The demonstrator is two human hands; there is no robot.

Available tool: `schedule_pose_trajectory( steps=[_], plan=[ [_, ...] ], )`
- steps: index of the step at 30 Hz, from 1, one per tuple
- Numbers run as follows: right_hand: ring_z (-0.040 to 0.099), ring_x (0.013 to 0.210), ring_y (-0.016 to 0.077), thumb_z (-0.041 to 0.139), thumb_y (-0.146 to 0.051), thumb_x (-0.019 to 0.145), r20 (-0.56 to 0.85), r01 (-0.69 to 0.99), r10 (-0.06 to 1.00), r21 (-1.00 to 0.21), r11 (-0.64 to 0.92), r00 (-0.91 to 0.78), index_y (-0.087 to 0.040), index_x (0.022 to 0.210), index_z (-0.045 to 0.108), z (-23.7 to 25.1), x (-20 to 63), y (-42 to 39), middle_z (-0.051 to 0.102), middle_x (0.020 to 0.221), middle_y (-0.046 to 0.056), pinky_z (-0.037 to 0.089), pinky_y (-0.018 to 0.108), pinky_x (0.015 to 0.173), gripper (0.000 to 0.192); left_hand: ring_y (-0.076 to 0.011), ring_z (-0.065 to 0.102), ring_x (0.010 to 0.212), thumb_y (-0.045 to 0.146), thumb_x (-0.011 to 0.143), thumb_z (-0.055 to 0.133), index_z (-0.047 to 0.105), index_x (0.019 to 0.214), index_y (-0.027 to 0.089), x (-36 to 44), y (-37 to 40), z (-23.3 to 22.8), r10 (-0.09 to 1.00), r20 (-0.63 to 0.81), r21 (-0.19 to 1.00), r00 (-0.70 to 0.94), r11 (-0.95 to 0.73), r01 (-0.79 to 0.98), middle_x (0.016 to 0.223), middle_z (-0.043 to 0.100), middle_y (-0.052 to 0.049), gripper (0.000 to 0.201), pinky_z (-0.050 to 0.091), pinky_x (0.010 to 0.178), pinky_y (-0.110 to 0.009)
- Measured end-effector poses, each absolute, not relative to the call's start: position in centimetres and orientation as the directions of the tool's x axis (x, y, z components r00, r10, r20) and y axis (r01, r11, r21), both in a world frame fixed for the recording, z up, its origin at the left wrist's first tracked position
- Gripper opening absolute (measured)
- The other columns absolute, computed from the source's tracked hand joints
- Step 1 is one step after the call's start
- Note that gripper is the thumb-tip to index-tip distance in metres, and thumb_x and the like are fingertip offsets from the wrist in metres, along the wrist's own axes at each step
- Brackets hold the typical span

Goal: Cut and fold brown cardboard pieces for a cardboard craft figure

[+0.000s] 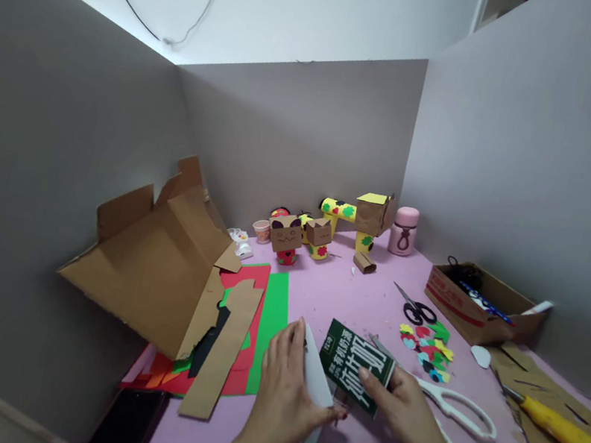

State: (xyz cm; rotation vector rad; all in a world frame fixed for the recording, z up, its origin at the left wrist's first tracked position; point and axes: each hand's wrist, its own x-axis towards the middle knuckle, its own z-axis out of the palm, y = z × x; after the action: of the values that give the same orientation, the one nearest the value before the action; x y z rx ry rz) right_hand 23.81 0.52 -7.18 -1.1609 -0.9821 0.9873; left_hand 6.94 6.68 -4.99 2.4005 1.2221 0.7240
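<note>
My left hand point(285, 390) is closed around a folded white card piece point(316, 372), thumb along its near edge. In my right hand point(403, 406) is a dark green printed carton panel point(349, 355) with white lettering, pinched at its right end with the thumb on top. The panel is tilted, close beside the white piece; whether the two are joined I cannot tell. White-handled scissors point(467, 415) lie on the table behind and right of my right hand, partly hidden by the panel and hand.
Left are a large cardboard piece point(152, 265), a cardboard strip point(222, 353) and coloured sheets point(271, 323). Cardboard-headed figures point(286, 235) and a pink flask point(404, 232) stand behind. Right: black-handled scissors point(419, 312), small cut-out shapes point(427, 349), an open box point(450, 296), a yellow glue gun point(561, 428).
</note>
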Motion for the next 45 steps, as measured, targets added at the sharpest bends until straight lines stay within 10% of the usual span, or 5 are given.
schedule_pose_trajectory(
  steps=[19, 23, 31, 42, 45],
  plan=[
    [0.065, 0.077, 0.0263, 0.070, -0.035, 0.070, 0.022, -0.109, 0.928, -0.992, 0.067, 0.371, -0.018, 0.089, 0.068, -6.6, 22.6, -1.0, 0.074, 0.082, 0.006, 0.051, 0.035, 0.068, 0.026, -0.0393, -0.002, 0.137, 0.046, 0.044, 0.083, 0.012, 0.144, 0.020, 7.5, 4.9, -5.1, 0.775, 0.245, 0.659, 0.583, -0.574, 0.486, 0.153, 0.004, -0.015, 0.126, 0.005, 0.109, -0.057],
    [0.067, 0.076, 0.0266, 0.072, -0.038, 0.068, -0.025, -0.242, 0.932, -0.968, 0.068, 0.361, -0.018, 0.092, 0.068, -6.9, 23.1, -1.4, 0.075, 0.084, 0.008, 0.053, 0.037, 0.069, 0.032, -0.0339, 0.041, 0.123, 0.038, 0.070, 0.067, 0.032, 0.131, 0.013, 7.2, 5.2, -5.0, 0.930, 0.075, 0.985, 0.359, -0.126, 0.120, 0.137, 0.039, -0.023, 0.075, 0.035, 0.099, -0.048],
    [0.069, 0.074, 0.0266, 0.078, -0.036, 0.063, -0.083, -0.425, 0.916, -0.899, 0.101, 0.393, -0.021, 0.093, 0.070, -7.7, 22.5, -3.2, 0.077, 0.085, 0.007, 0.054, 0.039, 0.071, 0.035, -0.0246, 0.068, 0.076, 0.040, 0.064, 0.074, 0.054, 0.084, 0.017, 7.5, 2.9, -6.0, 0.893, -0.097, 0.952, 0.439, 0.212, -0.221, 0.081, 0.073, -0.009, 0.037, 0.051, 0.063, -0.030],
    [0.068, 0.082, 0.0246, 0.077, -0.036, 0.066, -0.131, -0.393, 0.852, -0.915, 0.093, 0.507, -0.020, 0.092, 0.069, -8.3, 24.4, -5.4, 0.076, 0.088, 0.004, 0.051, 0.038, 0.082, 0.032, -0.0199, 0.064, 0.057, 0.047, 0.065, 0.071, 0.058, 0.082, 0.016, 5.5, -0.7, -8.7, 0.803, -0.207, 0.951, 0.559, 0.299, -0.076, 0.067, 0.070, -0.006, 0.038, 0.044, 0.053, -0.026],
    [0.068, 0.085, 0.0255, 0.076, -0.037, 0.065, -0.140, -0.385, 0.843, -0.919, 0.085, 0.520, -0.020, 0.094, 0.068, -8.1, 24.4, -5.7, 0.076, 0.089, 0.005, 0.050, 0.040, 0.083, 0.034, -0.0257, 0.064, 0.073, 0.041, 0.074, 0.061, 0.067, 0.083, 0.017, 5.0, -1.5, -8.9, 0.842, -0.115, 0.978, 0.527, 0.002, 0.210, 0.079, 0.072, -0.009, 0.026, 0.047, 0.066, -0.034]
  ],
)
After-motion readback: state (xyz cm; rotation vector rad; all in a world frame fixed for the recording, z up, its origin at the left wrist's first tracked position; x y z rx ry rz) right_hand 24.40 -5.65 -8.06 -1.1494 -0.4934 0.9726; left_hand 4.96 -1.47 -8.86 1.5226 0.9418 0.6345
